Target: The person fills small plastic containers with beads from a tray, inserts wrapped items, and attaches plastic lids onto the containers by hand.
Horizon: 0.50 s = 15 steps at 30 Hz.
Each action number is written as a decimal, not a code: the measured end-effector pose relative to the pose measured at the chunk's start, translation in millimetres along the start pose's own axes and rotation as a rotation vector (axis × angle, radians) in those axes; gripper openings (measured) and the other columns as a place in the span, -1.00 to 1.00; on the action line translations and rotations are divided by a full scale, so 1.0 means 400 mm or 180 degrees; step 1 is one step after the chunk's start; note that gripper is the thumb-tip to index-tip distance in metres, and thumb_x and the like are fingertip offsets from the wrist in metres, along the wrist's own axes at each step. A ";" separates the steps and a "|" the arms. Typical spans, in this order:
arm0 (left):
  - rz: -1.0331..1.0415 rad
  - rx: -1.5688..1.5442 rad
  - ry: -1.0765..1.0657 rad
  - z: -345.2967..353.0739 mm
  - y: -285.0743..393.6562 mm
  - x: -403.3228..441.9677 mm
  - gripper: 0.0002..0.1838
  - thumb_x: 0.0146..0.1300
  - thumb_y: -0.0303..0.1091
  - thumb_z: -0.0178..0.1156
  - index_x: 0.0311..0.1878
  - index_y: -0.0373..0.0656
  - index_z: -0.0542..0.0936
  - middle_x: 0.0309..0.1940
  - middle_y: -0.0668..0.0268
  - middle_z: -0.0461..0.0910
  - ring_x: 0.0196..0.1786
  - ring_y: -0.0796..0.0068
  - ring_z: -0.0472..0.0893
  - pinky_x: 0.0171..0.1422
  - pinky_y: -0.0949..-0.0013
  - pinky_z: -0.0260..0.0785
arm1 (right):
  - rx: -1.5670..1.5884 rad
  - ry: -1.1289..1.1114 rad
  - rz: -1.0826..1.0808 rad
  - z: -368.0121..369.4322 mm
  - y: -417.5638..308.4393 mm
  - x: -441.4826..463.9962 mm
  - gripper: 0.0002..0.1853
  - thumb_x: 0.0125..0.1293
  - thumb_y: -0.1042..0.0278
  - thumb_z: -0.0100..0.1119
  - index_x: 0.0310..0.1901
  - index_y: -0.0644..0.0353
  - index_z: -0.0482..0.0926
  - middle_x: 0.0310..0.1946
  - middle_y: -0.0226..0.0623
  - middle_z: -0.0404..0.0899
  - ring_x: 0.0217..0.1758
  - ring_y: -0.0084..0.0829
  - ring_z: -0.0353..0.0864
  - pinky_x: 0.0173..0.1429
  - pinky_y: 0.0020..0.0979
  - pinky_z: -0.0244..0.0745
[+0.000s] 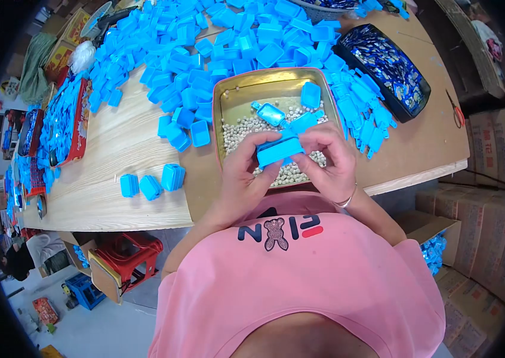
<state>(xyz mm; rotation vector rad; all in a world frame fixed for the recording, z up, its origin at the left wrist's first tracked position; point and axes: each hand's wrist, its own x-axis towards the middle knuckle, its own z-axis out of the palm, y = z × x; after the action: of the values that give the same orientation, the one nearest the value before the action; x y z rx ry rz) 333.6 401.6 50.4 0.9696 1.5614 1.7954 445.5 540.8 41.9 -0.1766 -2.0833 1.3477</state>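
Both of my hands meet over a gold-lined tin tray (258, 82) and grip a small blue plastic box (280, 151) between them. My left hand (242, 173) pinches its left end, thumb in front. On the right end, the fingers and thumb of my right hand (333, 162) are closed. Fingers partly cover the box, so I cannot tell whether it is one piece or two pressed together. Beneath lie many small whitish beads (237, 130). Also inside the tray are a loose blue tub (310, 95) and a blue piece with a tab (270, 114).
A large heap of blue tubs (187, 59) covers the table's back. Three blue boxes (150, 187) stand front left. Flat blue pieces (366, 113) lie right of the tray, beside a black container (410, 111) of shiny blue-silver bits. Orange-handled scissors (458, 116) rest near the right edge.
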 end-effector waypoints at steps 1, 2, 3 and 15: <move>-0.0119 -0.0097 0.0013 -0.001 -0.013 -0.002 -0.55 0.12 -0.69 0.14 0.11 -0.21 0.40 -0.06 0.25 0.50 -0.09 0.52 0.47 0.00 0.52 0.37 | -0.0199 0.0058 -0.0241 0.006 -0.003 0.005 -0.61 0.01 0.66 0.28 -0.06 0.25 0.55 -0.06 -0.20 0.46 -0.21 -0.45 0.49 -0.23 -0.56 0.45; -0.0238 -0.0194 0.0031 -0.003 -0.025 -0.004 -0.54 0.11 -0.69 0.14 0.11 -0.20 0.40 -0.05 0.25 0.50 -0.09 0.52 0.48 -0.01 0.52 0.37 | -0.0397 0.0112 -0.0482 0.011 -0.007 0.011 -0.60 0.01 0.68 0.26 -0.04 0.25 0.55 -0.07 -0.21 0.46 -0.24 -0.47 0.49 -0.25 -0.57 0.44; -0.0362 -0.0293 0.0053 -0.004 -0.030 -0.005 -0.53 0.11 -0.69 0.15 0.12 -0.19 0.39 -0.05 0.25 0.50 -0.10 0.52 0.48 -0.02 0.52 0.38 | -0.0592 0.0164 -0.0719 0.014 -0.010 0.014 -0.58 0.00 0.70 0.24 -0.03 0.25 0.55 -0.07 -0.21 0.46 -0.27 -0.49 0.49 -0.28 -0.59 0.43; -0.0726 -0.0794 -0.0211 0.000 -0.009 0.032 -0.49 0.01 -0.67 0.21 0.10 -0.20 0.43 -0.16 0.26 0.55 -0.19 0.54 0.52 -0.14 0.54 0.42 | -0.1029 -0.0278 -0.0152 -0.039 -0.014 0.055 -0.47 -0.02 0.75 0.14 0.08 0.24 0.51 -0.02 -0.17 0.48 -0.32 -0.42 0.48 -0.26 -0.53 0.42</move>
<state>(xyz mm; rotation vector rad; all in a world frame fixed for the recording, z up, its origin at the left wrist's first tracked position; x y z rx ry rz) 326.0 412.5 48.8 0.6964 1.3118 1.7278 438.4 559.9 60.5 -0.2056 -2.3550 0.9997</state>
